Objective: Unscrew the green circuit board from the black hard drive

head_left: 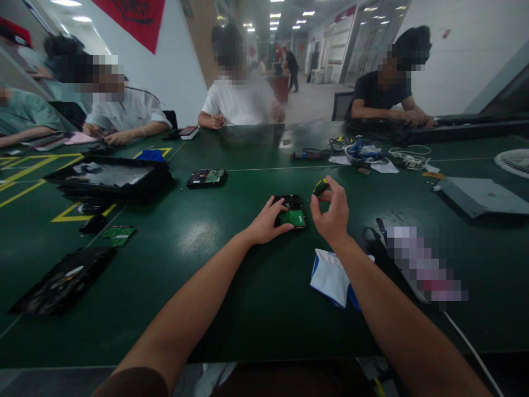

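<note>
A black hard drive (292, 212) with a green circuit board facing up lies on the dark green table (231, 275) in front of me. My left hand (268, 221) rests on its left side, fingers curled over the edge and pressing it down. My right hand (332, 214) hovers just right of the drive, fingers pinched round a small screwdriver with a black and yellow handle (320, 187), held upright above the board.
A second hard drive (206, 177) lies further back. Black trays (109, 177) and a loose green board (119, 235) sit at left, a dark tray (61, 281) near left. A white and blue cloth (333, 275) lies under my right forearm. Other people sit across the table, with cables (363, 150).
</note>
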A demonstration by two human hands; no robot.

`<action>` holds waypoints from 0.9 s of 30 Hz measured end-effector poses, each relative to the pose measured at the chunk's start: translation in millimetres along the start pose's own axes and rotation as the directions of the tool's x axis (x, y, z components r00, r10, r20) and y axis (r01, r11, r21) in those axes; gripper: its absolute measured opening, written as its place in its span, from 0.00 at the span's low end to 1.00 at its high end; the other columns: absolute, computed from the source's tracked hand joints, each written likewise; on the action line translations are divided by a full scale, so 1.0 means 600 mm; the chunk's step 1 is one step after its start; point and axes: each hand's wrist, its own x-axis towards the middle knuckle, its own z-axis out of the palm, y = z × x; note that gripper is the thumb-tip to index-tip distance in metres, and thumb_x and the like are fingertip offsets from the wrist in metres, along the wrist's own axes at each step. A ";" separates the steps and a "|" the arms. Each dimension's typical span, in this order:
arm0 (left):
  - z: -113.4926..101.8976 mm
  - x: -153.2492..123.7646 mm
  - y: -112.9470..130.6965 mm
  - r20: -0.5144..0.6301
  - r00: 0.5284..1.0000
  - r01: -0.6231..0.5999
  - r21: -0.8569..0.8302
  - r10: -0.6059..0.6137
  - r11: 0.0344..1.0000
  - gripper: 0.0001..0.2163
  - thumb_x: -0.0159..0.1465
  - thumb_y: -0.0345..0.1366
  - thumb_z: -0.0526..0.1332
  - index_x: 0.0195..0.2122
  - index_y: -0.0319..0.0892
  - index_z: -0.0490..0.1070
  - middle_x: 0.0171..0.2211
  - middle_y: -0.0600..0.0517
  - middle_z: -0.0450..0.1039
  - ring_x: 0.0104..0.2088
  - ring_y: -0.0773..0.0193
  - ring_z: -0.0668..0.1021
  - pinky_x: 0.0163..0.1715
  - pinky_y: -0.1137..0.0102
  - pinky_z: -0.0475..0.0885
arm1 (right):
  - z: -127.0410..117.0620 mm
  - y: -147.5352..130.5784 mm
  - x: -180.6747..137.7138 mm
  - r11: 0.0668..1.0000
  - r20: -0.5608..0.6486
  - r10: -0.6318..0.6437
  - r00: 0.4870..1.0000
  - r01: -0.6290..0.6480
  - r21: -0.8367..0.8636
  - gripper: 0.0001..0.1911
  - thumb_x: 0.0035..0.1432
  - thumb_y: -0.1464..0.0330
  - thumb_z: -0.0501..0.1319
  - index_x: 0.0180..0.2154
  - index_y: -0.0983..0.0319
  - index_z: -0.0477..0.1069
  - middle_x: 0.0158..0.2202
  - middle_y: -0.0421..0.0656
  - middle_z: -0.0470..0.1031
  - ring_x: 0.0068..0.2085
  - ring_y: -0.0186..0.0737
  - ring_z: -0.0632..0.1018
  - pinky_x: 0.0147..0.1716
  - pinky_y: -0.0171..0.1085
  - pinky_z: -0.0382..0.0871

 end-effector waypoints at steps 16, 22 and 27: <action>-0.001 0.000 0.004 -0.010 1.000 -0.002 -0.008 0.002 1.000 0.30 0.66 0.54 0.67 0.64 0.44 0.67 0.76 0.40 0.54 0.79 0.44 0.43 0.75 0.45 0.51 | -0.001 -0.003 0.001 1.000 -0.001 0.017 1.000 -0.017 -0.021 0.34 0.66 0.63 0.63 0.70 0.54 0.56 0.57 0.52 0.70 0.43 0.45 0.79 0.40 0.50 0.85; 0.001 0.000 0.002 -0.016 1.000 -0.011 -0.002 0.011 1.000 0.30 0.66 0.53 0.67 0.64 0.42 0.66 0.76 0.39 0.54 0.79 0.43 0.43 0.75 0.45 0.51 | -0.003 -0.005 0.002 1.000 0.013 0.007 1.000 -0.006 -0.010 0.33 0.68 0.64 0.60 0.71 0.54 0.55 0.57 0.52 0.70 0.42 0.44 0.80 0.42 0.50 0.85; 0.000 -0.001 0.002 -0.011 1.000 -0.001 -0.010 0.001 1.000 0.30 0.66 0.55 0.67 0.63 0.44 0.67 0.76 0.40 0.54 0.79 0.43 0.43 0.75 0.44 0.51 | -0.004 -0.005 0.002 1.000 0.012 0.009 1.000 -0.008 -0.029 0.32 0.69 0.61 0.61 0.70 0.53 0.56 0.59 0.52 0.71 0.43 0.45 0.80 0.43 0.51 0.85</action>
